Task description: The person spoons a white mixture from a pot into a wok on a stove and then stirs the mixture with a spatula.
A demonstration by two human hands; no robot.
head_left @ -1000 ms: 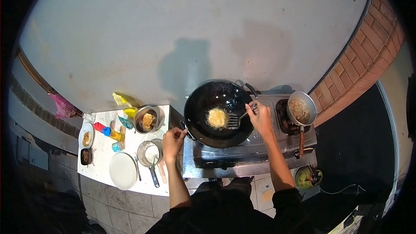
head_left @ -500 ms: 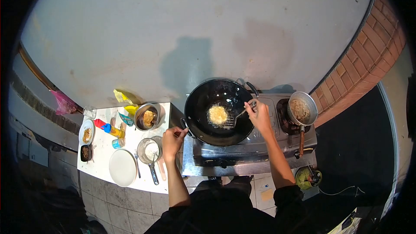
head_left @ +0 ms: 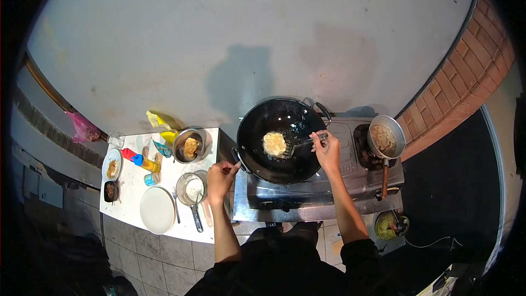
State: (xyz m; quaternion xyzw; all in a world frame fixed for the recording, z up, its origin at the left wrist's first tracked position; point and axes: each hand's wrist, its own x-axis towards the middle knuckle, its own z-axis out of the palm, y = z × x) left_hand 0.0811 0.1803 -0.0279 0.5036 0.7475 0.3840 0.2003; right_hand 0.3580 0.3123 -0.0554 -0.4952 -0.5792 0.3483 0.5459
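Observation:
A black wok sits on the stove, and a round golden fried patty lies in its oil. My right hand is closed around the handle of a slotted spatula. The blade of that tool touches the patty's lower right side, partly under it as far as I can see. With fingers pinched, my left hand grips the wok's left handle.
Right of the wok, a saucepan with pale food stands on the stove. The white table at left bears a plate, a pot with a fried piece, a saucepan of white batter and squeeze bottles.
The spatula has slid slightly leftward against the patty, and the patty sits a little further left in the wok. My left hand stays at the wok handle.

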